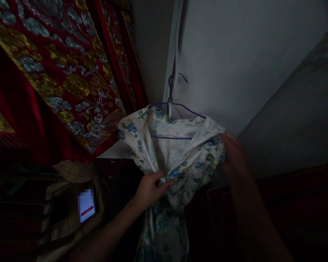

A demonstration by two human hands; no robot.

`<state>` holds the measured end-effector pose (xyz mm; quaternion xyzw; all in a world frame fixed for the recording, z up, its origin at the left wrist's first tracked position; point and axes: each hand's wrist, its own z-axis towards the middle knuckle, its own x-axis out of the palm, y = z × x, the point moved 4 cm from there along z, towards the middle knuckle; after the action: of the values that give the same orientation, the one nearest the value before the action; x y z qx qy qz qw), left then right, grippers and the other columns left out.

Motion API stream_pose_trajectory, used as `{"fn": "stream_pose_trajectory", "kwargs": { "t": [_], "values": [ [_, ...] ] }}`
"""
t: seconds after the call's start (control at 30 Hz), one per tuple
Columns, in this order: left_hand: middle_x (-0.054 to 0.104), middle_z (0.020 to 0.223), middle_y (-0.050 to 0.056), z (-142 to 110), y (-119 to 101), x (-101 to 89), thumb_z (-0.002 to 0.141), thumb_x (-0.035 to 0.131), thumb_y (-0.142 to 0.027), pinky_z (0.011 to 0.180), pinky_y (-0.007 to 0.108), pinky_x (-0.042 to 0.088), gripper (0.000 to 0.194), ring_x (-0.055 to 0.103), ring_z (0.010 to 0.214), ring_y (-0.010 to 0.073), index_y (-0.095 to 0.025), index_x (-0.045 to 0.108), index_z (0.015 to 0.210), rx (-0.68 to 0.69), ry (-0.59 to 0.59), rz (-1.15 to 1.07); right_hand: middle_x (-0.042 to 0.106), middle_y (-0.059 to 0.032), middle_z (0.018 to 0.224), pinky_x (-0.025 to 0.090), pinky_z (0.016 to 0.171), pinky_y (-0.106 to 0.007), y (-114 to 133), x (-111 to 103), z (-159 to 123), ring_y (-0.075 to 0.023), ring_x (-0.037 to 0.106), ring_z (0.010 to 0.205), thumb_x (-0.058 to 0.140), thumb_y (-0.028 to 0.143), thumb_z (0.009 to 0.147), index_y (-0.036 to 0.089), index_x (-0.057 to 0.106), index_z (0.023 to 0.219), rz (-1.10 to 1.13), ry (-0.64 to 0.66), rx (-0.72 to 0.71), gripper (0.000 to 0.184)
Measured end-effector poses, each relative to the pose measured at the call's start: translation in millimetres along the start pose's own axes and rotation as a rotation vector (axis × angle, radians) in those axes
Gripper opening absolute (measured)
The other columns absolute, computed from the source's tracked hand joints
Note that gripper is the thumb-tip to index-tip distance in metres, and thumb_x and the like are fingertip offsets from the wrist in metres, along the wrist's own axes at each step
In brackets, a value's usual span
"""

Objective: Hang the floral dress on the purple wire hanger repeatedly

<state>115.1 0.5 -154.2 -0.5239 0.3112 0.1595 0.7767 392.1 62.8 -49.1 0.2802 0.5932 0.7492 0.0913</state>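
Observation:
A white dress-like garment [199, 167] with blue and yellow flowers hangs on a thin purple hanger [184, 106]. The hanger's hook is up by a white cord or pipe against the wall. My left hand [150, 187] pinches the garment at the bottom of its V-shaped neckline. At the right shoulder or sleeve edge, my right hand [233, 153] grips the cloth between thumb and fingers. The garment's lower part falls into shadow below my left wrist.
Red cloth [79, 76] with gold and silver embroidery hangs at the left. A lit phone [86, 207] lies in or on a pale woven-looking holder at lower left. Behind the garment stands a pale wall [221, 54]. The lower area is very dark.

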Motion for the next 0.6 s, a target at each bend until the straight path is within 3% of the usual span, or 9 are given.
{"fn": "stream_pose_trajectory", "kwargs": {
  "t": [0.1,0.17,0.2,0.23,0.3,0.37,0.43,0.53,0.6],
  "values": [
    [0.060,0.073,0.003,-10.9,2.3,4.8,0.094,0.055,-0.043,0.069,0.035,0.046,0.026,0.059,0.072,0.0226,-0.025,0.055,0.075,-0.058,-0.156,-0.065,0.066,-0.0007,0.119,0.048,0.099,-0.032,-9.8,-4.6,-38.2,-0.0190,0.061,0.114,0.078,0.029,0.072,0.025,0.066,0.108,-0.066,-0.222,-0.351,0.038],
    [0.060,0.079,0.004,-17.5,0.8,8.6,0.093,0.053,-0.037,0.073,0.037,0.048,0.020,0.060,0.078,0.0242,-0.026,0.053,0.077,-0.110,-0.271,-0.119,0.066,0.0009,0.104,0.048,0.094,-0.030,-34.6,-4.2,-81.3,-0.0175,0.062,0.101,0.075,0.032,0.079,0.027,0.067,0.100,-0.015,-0.280,-0.409,0.023],
    [0.060,0.081,0.004,-21.3,-0.3,11.6,0.093,0.052,-0.037,0.075,0.038,0.049,0.017,0.060,0.080,0.0247,-0.027,0.052,0.079,-0.147,-0.322,-0.153,0.065,0.0015,0.092,0.050,0.086,-0.030,-53.1,-1.1,-103.3,-0.0174,0.063,0.089,0.071,0.035,0.083,0.027,0.067,0.093,0.007,-0.228,-0.331,0.013],
    [0.060,0.084,0.005,-25.3,-1.6,15.5,0.093,0.051,-0.037,0.076,0.038,0.050,0.014,0.061,0.082,0.0251,-0.027,0.053,0.083,-0.185,-0.366,-0.196,0.063,0.0016,0.081,0.050,0.078,-0.030,-74.1,5.8,-124.2,-0.0181,0.061,0.078,0.068,0.038,0.086,0.027,0.067,0.088,-0.022,-0.082,-0.191,0.012],
    [0.063,0.095,0.006,-33.7,-4.1,24.8,0.094,0.052,-0.040,0.080,0.039,0.052,0.014,0.064,0.090,0.0255,-0.029,0.054,0.103,-0.253,-0.438,-0.319,0.063,-0.0011,0.074,0.050,0.069,-0.033,-113.2,20.0,-163.1,-0.0217,0.060,0.071,0.064,0.049,0.087,0.026,0.068,0.085,-0.077,0.225,0.094,0.023],
    [0.065,0.107,0.008,-41.1,-5.2,33.1,0.094,0.054,-0.042,0.084,0.039,0.053,0.042,0.066,0.097,0.0249,-0.032,0.042,0.133,-0.298,-0.487,-0.455,0.060,-0.0022,0.070,0.049,0.066,-0.034,-133.5,25.9,-185.2,-0.0220,0.057,0.068,0.060,0.057,0.088,0.025,0.064,0.075,-0.107,0.339,0.190,0.035],
    [0.068,0.105,0.007,-45.6,-4.1,37.6,0.094,0.057,-0.043,0.085,0.039,0.054,0.059,0.069,0.095,0.0239,-0.032,0.032,0.146,-0.321,-0.508,-0.541,0.053,-0.0010,0.066,0.046,0.065,-0.033,-136.9,30.6,-188.2,-0.0198,0.052,0.064,0.053,0.061,0.092,0.024,0.058,0.069,-0.130,0.443,0.173,0.044],
    [0.072,0.094,0.006,-46.4,0.4,36.2,0.091,0.063,-0.040,0.081,0.039,0.057,0.032,0.070,0.085,0.0236,-0.027,0.062,0.120,-0.299,-0.510,-0.559,0.048,0.0006,0.065,0.043,0.066,-0.031,-129.4,37.6,-177.7,-0.0178,0.048,0.064,0.045,0.061,0.098,0.023,0.055,0.070,-0.196,0.633,0.138,0.048],
    [0.075,0.090,0.007,-45.2,3.3,31.8,0.089,0.066,-0.035,0.078,0.037,0.058,0.016,0.071,0.083,0.0236,-0.022,0.072,0.097,-0.244,-0.536,-0.547,0.055,-0.0004,0.074,0.045,0.073,-0.030,-126.5,39.2,-171.5,-0.0185,0.053,0.072,0.048,0.059,0.097,0.023,0.058,0.078,-0.258,0.647,0.136,0.042]
  ]
}}
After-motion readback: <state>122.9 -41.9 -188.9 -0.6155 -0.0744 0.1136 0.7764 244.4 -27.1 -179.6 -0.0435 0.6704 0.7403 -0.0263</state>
